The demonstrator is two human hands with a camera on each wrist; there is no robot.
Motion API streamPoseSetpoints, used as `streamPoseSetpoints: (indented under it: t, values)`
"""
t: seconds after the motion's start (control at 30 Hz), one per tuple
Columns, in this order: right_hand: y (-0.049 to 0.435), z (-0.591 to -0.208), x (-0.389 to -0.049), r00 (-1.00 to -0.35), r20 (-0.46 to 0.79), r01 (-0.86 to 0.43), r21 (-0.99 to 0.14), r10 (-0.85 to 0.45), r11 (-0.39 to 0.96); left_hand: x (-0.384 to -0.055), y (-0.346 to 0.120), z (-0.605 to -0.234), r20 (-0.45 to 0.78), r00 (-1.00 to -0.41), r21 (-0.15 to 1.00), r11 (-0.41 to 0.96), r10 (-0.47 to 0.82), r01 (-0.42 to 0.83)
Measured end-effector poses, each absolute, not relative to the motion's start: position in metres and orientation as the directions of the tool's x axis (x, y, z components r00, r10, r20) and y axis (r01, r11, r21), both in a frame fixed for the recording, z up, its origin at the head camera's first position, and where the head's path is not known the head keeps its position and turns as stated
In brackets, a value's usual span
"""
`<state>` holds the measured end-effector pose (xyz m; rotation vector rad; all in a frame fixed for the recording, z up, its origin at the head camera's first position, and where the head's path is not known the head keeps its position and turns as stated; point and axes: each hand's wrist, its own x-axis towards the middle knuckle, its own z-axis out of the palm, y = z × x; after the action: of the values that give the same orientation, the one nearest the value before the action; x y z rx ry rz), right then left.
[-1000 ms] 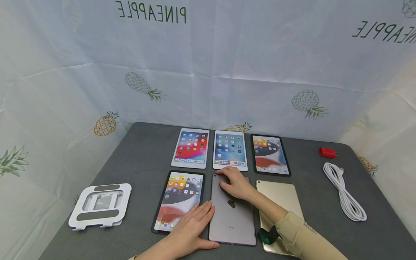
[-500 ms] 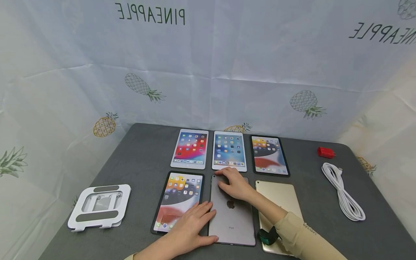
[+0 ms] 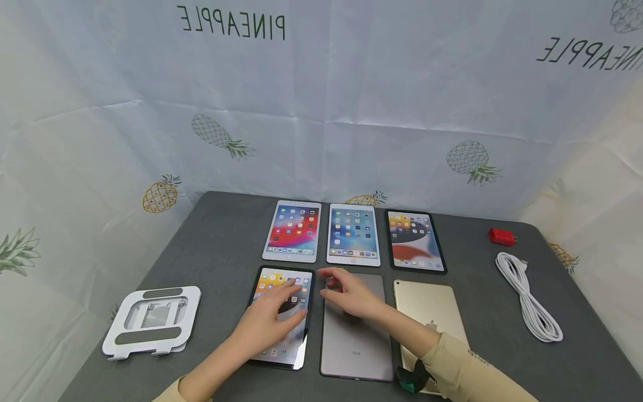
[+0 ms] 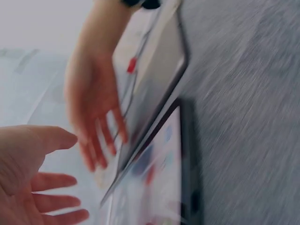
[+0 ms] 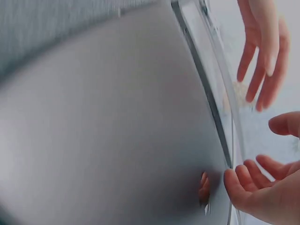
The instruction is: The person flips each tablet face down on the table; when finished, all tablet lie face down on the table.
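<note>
In the head view my left hand (image 3: 266,321) hovers low over a black-framed tablet (image 3: 288,352), its fingers spread and straight, covering part of the lit screen. To the right of that tablet lies a grey iPad (image 3: 356,363), back side up. My right hand (image 3: 351,293) is above the iPad's far-left corner, fingers loosely bent and nothing held. The right wrist view shows the iPad's smooth back (image 5: 103,117) with the right hand's fingers (image 5: 248,180) beside its edge. In the left wrist view both hands are apart from each other, palms bare.
A gold tablet (image 3: 432,307) lies face down at right, partly under the right forearm. Behind are two white tablets (image 3: 292,231) (image 3: 354,234) and a black one (image 3: 416,240), screens lit. A white folding stand (image 3: 150,335) lies left; a red charger (image 3: 502,237) and coiled white cable (image 3: 527,298), right.
My left hand has moved from the grey iPad's left edge up and left over the lit tablet. My right hand has come off the iPad's far edge and shifted left.
</note>
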<state>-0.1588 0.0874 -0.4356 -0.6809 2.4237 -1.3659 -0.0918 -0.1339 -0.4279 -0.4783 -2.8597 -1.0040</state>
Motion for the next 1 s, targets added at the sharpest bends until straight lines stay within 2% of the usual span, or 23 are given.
streamPoseSetpoints:
  t: [0.1,0.23,0.33,0.43,0.6,1.0]
  values:
    - [0.082,-0.435,-0.152,-0.851,-0.083,-0.151,-0.907,-0.519,0.392,-0.096,-0.147,-0.425,0.105,-0.972,0.615,0.754,0.213,0.231]
    - [0.076,-0.435,-0.144,-0.841,-0.189,0.065,-0.966,-0.507,0.252,-0.1,-0.164,-0.425,0.029,-0.984,0.628,0.763,0.177,0.155]
    - [0.073,-0.434,-0.139,-0.826,-0.255,0.216,-0.967,-0.503,0.136,-0.101,-0.173,-0.426,-0.029,-0.989,0.652,0.752,0.147,0.093]
    - [0.071,-0.434,-0.134,-0.812,-0.299,0.31,-0.948,-0.501,0.064,-0.1,-0.178,-0.426,-0.083,-0.989,0.669,0.743,0.121,0.035]
    - [0.065,-0.434,-0.129,-0.811,-0.324,0.375,-0.927,-0.487,-0.008,-0.099,-0.18,-0.428,-0.126,-0.988,0.681,0.732,0.09,-0.021]
    - [0.047,-0.429,-0.126,-0.834,-0.376,0.436,-0.898,-0.403,-0.065,-0.1,-0.182,-0.428,-0.14,-0.989,0.741,0.668,0.056,-0.067]
